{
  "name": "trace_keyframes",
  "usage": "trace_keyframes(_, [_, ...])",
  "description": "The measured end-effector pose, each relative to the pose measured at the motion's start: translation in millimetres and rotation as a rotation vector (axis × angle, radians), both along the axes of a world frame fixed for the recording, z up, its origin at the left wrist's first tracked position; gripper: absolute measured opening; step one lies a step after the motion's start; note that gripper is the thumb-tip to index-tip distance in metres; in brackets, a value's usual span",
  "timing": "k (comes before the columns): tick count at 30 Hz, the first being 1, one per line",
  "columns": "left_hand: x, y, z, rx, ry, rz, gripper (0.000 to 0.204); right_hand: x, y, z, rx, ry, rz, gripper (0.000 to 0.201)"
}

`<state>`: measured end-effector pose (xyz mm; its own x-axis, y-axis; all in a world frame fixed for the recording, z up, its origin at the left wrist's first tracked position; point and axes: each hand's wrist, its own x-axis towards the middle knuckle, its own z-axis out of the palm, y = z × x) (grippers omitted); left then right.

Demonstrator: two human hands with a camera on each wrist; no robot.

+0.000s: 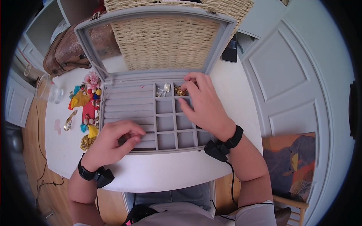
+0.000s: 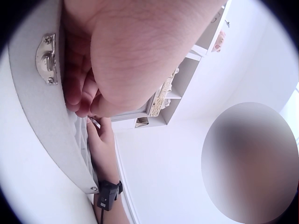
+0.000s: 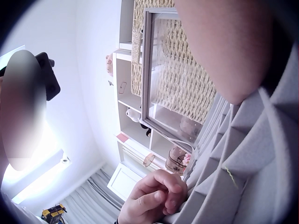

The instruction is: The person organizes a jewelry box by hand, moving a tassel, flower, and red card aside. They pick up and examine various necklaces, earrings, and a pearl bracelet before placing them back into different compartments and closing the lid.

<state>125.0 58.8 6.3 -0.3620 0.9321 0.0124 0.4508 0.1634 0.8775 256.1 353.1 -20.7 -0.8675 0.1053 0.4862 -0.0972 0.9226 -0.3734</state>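
Observation:
A grey jewelry box (image 1: 162, 150) lies open on the white table in the head view, with ring rolls (image 1: 128, 101) on its left and square compartments on its right. My right hand (image 1: 207, 105) reaches over the back right compartments, thumb and forefinger apart, beside gold jewelry (image 1: 179, 91); its fingertips' contact is partly hidden. White beaded jewelry (image 1: 164, 89) occupies the neighbouring compartment. Over the front left rolls, my left hand (image 1: 117, 141) hangs loosely curled, with nothing visible in it. The right wrist view shows that left hand (image 3: 154, 198) at the box's edge.
Behind the box stands its glass lid (image 1: 158, 45), against a woven basket (image 1: 241, 7). Tassels (image 1: 80, 100), a gold clip (image 1: 70, 120) and gold chains (image 1: 87, 142) lie left of the box. A brown case (image 1: 71, 51), a clear cup (image 1: 56, 95) and a phone (image 1: 229, 51) are farther back.

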Motion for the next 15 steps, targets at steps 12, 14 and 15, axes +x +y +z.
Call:
trace_keyframes(12, [-0.6, -0.5, -4.0, 0.03, 0.004, -0.005, 0.017, -1.2, -0.2, 0.5, -0.01, -0.007, -0.003, 0.021])
trace_keyframes(14, [-0.8, -0.7, -4.1, 0.037, 0.008, -0.003, 0.017, -1.7, 0.4, -0.2, -0.013, 0.0, 0.003, 0.02])
trace_keyframes(15, [-0.9, -0.7, -4.2, 0.038, 0.007, -0.006, 0.018, -1.8, 0.6, -0.3, -0.017, 0.005, 0.01, 0.019])
